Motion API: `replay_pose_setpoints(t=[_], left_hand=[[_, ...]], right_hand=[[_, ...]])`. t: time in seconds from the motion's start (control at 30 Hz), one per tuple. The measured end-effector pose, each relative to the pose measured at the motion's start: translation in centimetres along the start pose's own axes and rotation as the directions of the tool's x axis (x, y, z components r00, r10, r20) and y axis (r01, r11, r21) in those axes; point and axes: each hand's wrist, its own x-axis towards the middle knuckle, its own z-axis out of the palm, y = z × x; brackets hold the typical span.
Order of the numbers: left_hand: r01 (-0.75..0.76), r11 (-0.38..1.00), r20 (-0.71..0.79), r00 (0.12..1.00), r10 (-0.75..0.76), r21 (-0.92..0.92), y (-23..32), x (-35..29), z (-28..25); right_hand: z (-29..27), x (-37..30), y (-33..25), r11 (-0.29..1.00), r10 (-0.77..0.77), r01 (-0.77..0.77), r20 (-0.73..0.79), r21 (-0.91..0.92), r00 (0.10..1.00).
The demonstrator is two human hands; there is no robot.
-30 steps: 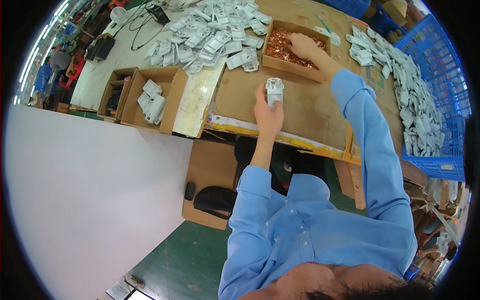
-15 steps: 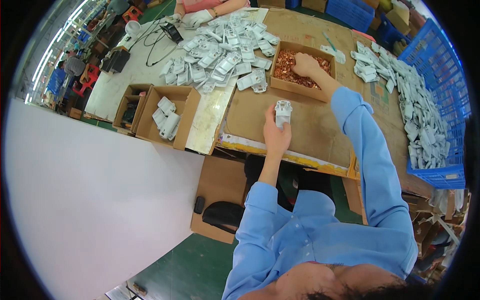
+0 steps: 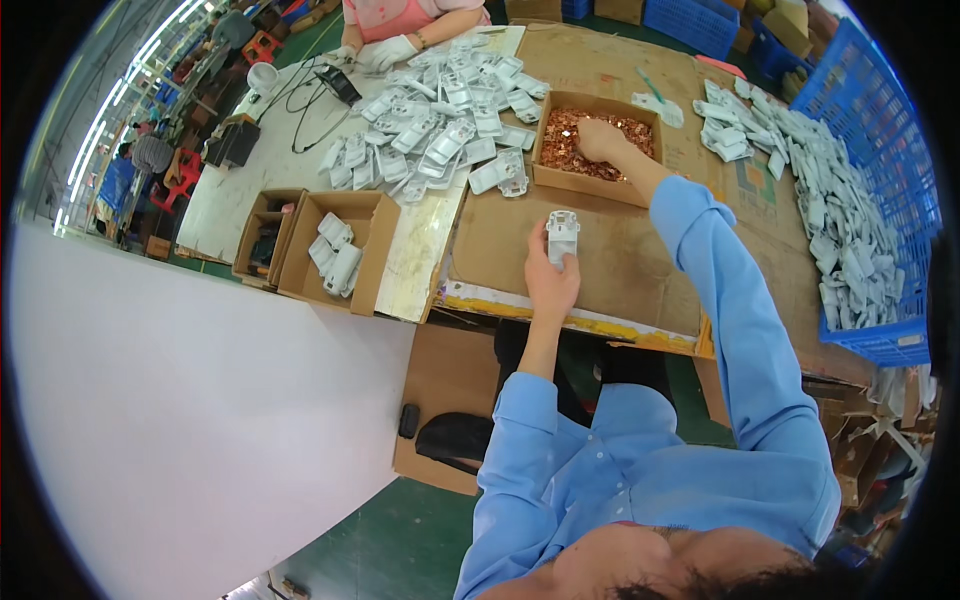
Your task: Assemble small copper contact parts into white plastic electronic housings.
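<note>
My left hand [image 3: 552, 288] is closed round a white plastic housing [image 3: 563, 236], held upright over the near part of the cardboard-covered table [image 3: 640, 265]. The housing's open inner side, with its cut-outs, faces up. My right hand [image 3: 602, 141] reaches into a shallow cardboard box [image 3: 590, 184] full of small copper-coloured metal pieces [image 3: 560, 142]. Its fingers are bent down together among the pieces; whether one is pinched between the fingertips is hidden. Beyond the left hand, a large heap of similar white housings [image 3: 440, 125] spreads to the left of the box.
White plastic parts [image 3: 840, 215] spill from a tipped blue crate [image 3: 885, 340] at right. At left stand a cardboard box [image 3: 375, 250] holding several housings and a smaller box [image 3: 262, 235]. Across the table, a person's gloved hands [image 3: 385, 53] rest beside the heap. A green tool [image 3: 650, 85] lies behind the copper box.
The view has shifted slightly. My right hand has moved a little within the copper pieces, its fingers more drawn together. My left hand still holds the housing in about the same place.
</note>
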Motion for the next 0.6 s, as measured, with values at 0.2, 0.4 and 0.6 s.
replay_pose_setpoints(t=[0.2,0.4,0.6], left_hand=[[0.005,1.0,-0.006,1.0,-0.005,-0.006,-0.1,0.1,0.1],[0.055,0.994,0.023,0.998,-0.053,-0.099,-1.2,0.0,0.5],[0.058,0.993,0.025,0.998,-0.055,-0.101,-0.4,-0.8,0.0]], right_hand=[[-1.0,-1.3,0.2,1.0,-0.026,0.026,0.013,-0.001,1.0],[-2.4,-6.2,1.6,0.982,-0.112,0.132,-0.148,0.132,0.983],[-0.3,-18.5,0.5,0.832,-0.35,0.452,-0.327,0.322,0.878]])
